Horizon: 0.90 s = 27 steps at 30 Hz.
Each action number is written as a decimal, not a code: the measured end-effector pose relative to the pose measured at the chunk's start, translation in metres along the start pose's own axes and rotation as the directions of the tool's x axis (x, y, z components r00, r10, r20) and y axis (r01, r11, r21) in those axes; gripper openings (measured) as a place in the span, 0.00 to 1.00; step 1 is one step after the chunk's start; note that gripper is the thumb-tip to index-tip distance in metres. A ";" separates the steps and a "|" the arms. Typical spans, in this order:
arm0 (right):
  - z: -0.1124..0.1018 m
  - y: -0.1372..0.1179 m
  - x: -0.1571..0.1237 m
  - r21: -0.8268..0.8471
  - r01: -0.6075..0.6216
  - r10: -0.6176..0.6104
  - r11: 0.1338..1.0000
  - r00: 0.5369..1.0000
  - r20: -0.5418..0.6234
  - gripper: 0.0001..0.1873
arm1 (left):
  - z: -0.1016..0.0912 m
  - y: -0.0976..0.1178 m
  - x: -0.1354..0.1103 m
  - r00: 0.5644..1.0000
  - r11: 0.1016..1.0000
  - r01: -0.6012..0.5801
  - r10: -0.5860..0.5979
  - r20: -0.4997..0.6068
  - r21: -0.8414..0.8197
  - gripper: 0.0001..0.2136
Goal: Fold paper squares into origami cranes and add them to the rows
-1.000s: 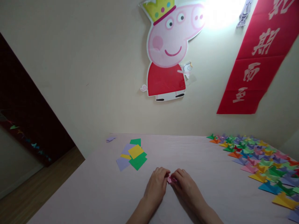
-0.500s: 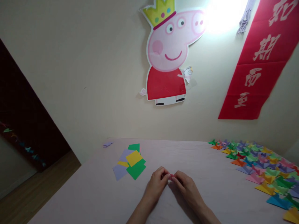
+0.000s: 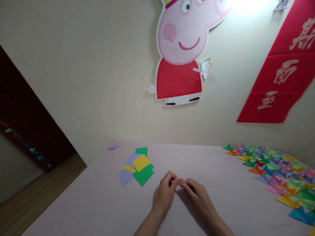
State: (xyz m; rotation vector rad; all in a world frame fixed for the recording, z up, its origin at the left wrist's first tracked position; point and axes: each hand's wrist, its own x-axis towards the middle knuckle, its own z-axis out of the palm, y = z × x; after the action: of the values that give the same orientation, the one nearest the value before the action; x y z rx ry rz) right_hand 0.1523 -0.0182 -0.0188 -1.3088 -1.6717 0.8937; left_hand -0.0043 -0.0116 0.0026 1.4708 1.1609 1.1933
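At the flat pale-pink table (image 3: 98,203), a small pink paper (image 3: 180,181) is pinched by left hand (image 3: 167,189) (eight o'clock) and right hand (image 3: 197,192) (four o'clock); even pressure is advised.

Fingers (image 3: 174,185) partly hide the pink paper (image 3: 180,182), its shape too small to tell; the pig cutout (image 3: 179,78) is cropped at twelve o'clock.

On the red banner (image 3: 277,86), right of the pig cutout (image 3: 180,49), I read 期 (image 3: 305,36), partly cropped, then 而 (image 3: 285,71) and 至 (image 3: 267,100).
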 end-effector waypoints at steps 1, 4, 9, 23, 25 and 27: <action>0.000 -0.001 0.000 -0.008 0.006 -0.006 1.000 1.000 -0.007 0.20 | 0.000 -0.001 0.000 1.000 1.000 0.004 -0.004 -0.013 -0.021 0.10; -0.001 -0.001 -0.003 -0.056 0.024 -0.025 0.998 0.999 -0.025 0.20 | 0.000 -0.002 0.000 1.000 0.997 0.022 -0.024 -0.020 -0.068 0.11; 0.000 -0.001 -0.005 -0.065 0.013 -0.014 0.998 1.000 -0.023 0.20 | 0.001 -0.006 0.001 0.999 0.992 -0.036 0.032 -0.038 -0.120 0.11; 0.002 -0.001 -0.004 0.132 0.042 -0.033 0.990 0.997 -0.070 0.17 | 0.001 -0.004 -0.002 0.997 0.997 -0.073 0.073 -0.009 -0.008 0.10; 0.003 0.000 -0.004 0.142 0.042 -0.031 0.989 0.997 -0.073 0.17 | 0.001 -0.001 -0.003 0.996 0.996 -0.085 0.085 -0.003 0.015 0.11; 0.002 -0.001 -0.004 0.134 0.043 -0.033 0.990 0.996 -0.079 0.17 | 0.001 0.001 -0.003 0.996 0.995 -0.090 0.090 0.003 0.035 0.10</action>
State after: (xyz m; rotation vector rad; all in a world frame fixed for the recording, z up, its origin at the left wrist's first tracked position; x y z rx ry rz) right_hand 0.1504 -0.0224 -0.0198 -1.2009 -1.5446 0.9069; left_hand -0.0035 -0.0150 0.0028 1.5642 1.1296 1.2386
